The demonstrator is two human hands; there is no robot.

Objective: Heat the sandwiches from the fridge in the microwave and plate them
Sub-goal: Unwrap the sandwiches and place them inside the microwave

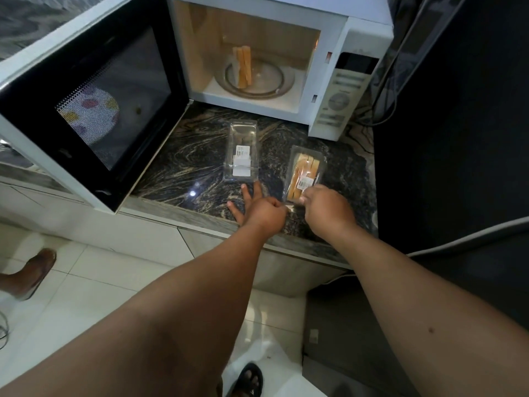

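The white microwave (337, 81) stands with its door (94, 104) swung wide to the left. A sandwich (243, 67) stands on edge on the glass turntable (266, 81) inside. On the dark marble counter (177, 167) lies an empty clear plastic pack (242, 153). To its right lies a second clear pack with a sandwich (305, 173) inside. My right hand (326, 210) grips that pack's near edge. My left hand (257, 210) pinches the same pack's near left corner, its other fingers spread on the counter by the empty pack.
A white plate with coloured spots (91, 116) shows through the door's mesh window. Cables (400, 53) hang right of the microwave beside a dark surface. Another person's brown shoe (31, 273) stands on the white floor tiles at left. My sandalled foot (249, 379) is below.
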